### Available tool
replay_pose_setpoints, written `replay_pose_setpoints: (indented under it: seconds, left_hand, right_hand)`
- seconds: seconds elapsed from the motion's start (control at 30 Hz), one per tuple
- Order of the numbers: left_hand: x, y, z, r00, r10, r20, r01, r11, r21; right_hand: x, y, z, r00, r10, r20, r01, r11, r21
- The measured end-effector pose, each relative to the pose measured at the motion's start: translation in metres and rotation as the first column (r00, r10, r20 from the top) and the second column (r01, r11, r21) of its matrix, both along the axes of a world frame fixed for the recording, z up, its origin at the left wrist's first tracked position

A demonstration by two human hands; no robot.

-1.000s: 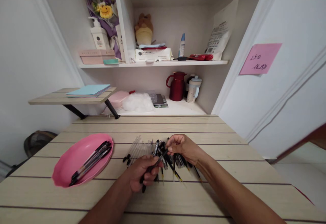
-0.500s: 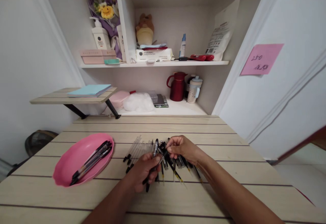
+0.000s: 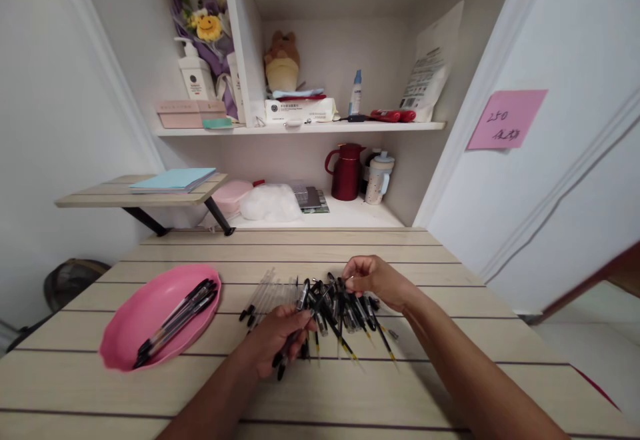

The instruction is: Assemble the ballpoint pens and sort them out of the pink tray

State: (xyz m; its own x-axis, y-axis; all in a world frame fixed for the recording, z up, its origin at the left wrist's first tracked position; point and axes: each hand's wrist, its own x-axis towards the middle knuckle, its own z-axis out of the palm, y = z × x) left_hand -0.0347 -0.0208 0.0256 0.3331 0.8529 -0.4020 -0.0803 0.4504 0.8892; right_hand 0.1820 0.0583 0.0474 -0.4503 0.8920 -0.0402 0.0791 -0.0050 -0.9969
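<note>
A heap of black and clear pens lies in the middle of the wooden table. My left hand is closed around a black pen, its lower end poking out below the fist. My right hand hovers at the far right of the heap, fingers pinched on something I cannot make out. A pink oval dish at the left holds several black pens.
A low wooden riser with a light-blue folder stands at the back left. Shelves behind hold a red jug, a cup, bottles, a plush toy and boxes. A pink note hangs on the right wall.
My right hand has drawn away from the left hand, up and to the right over the heap. The left hand keeps its pen and has barely moved.
</note>
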Motion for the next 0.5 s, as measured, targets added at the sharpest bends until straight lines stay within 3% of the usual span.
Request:
replay_pose_setpoints:
  seconds: [0.13, 0.23, 0.3, 0.4, 0.5]
  left_hand:
    - [0.001, 0.002, -0.006, 0.998, 0.056, 0.001, -0.056, 0.998, 0.022]
    - [0.001, 0.003, -0.007, 0.996, 0.085, 0.004, -0.085, 0.995, 0.048]
    - [0.002, 0.003, -0.008, 0.995, 0.096, 0.007, -0.096, 0.994, 0.058]
    - [0.005, 0.004, -0.009, 0.995, 0.097, 0.018, -0.098, 0.994, 0.056]
    - [0.007, 0.004, -0.010, 0.996, 0.092, 0.021, -0.093, 0.994, 0.063]
  right_hand:
    - [-0.013, 0.005, -0.023, 0.977, -0.018, 0.211, -0.016, 0.988, 0.155]
    - [-0.019, 0.003, -0.028, 0.961, -0.048, 0.273, -0.016, 0.974, 0.227]
    - [-0.022, -0.002, -0.024, 0.971, -0.034, 0.237, -0.001, 0.990, 0.144]
    - [-0.032, -0.014, -0.019, 0.995, 0.066, 0.070, -0.060, 0.995, -0.081]
    - [-0.045, -0.024, -0.017, 0.994, 0.046, -0.100, -0.062, 0.985, -0.163]
